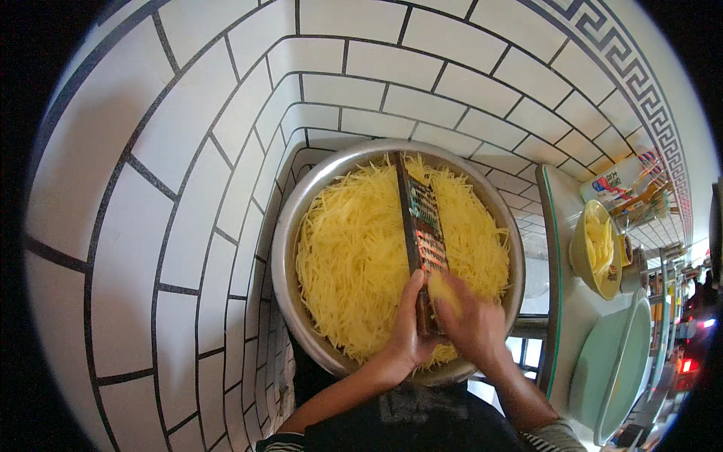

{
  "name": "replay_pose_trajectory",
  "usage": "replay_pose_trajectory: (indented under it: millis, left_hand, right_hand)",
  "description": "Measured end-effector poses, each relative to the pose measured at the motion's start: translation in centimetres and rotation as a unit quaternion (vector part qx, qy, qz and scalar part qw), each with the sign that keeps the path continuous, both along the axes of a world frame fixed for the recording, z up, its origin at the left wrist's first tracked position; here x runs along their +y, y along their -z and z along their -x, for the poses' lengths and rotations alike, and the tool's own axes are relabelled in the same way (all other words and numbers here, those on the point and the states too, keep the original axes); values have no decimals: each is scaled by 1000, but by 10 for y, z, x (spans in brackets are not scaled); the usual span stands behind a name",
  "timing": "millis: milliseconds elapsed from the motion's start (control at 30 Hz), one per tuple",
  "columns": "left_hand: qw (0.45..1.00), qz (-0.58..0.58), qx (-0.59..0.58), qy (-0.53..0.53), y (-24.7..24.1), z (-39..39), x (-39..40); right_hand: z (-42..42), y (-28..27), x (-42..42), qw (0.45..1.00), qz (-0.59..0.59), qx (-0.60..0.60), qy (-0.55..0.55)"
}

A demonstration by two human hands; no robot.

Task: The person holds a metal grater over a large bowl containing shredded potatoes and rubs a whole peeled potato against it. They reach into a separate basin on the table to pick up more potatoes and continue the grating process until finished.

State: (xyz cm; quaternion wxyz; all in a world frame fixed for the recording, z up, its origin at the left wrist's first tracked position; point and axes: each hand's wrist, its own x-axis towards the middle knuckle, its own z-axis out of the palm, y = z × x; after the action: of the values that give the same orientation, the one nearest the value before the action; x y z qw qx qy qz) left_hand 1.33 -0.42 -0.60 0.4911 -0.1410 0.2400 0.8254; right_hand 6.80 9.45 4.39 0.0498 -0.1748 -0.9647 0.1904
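A large round metal basin (285, 243) stands before me, heaped with pale yellow shreds (356, 254) that look like grated potato. Across the heap lies a long grater (425, 226) with a dark frame, its far end near the basin's back rim. My left hand (412, 322) grips the grater's near end, thumb on its left edge. Just right of it, my right hand (471, 322) holds a blurred yellow piece (444, 291), probably peeled potato, against the grater's lower part. The palm side of the right hand is hidden.
White tiled walls (350, 85) meet behind and left of the basin. On the right, a counter (556, 271) with a green edge line holds a yellow bowl (579, 254) of yellow pieces, a pale green tub (590, 367) and a plastic package (613, 181) bearing writing.
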Motion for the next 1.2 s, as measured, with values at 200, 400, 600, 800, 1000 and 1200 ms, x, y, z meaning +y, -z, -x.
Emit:
replay_pose_trajectory:
  millis: [200,400,600,800,1000,1200]
  left_hand:
    - [992,-45,-100,69,-21,3,20]
    - [993,-38,-113,10,3,4,-1]
    - [994,8,-105,30,-8,2,3]
    - [996,-56,-53,36,-18,-1,10]
    - [996,-45,-81,-6,-7,0,5]
    - [994,-35,-91,48,-12,-4,15]
  right_hand:
    - [118,20,88,993,-38,-23,113]
    - [16,-5,17,999,21,-24,-13]
    - [71,8,25,988,50,-91,112]
    - [103,-2,62,996,43,-21,76]
    - [-5,-10,8,1000,12,-26,12]
    - [104,28,70,992,-28,-32,121]
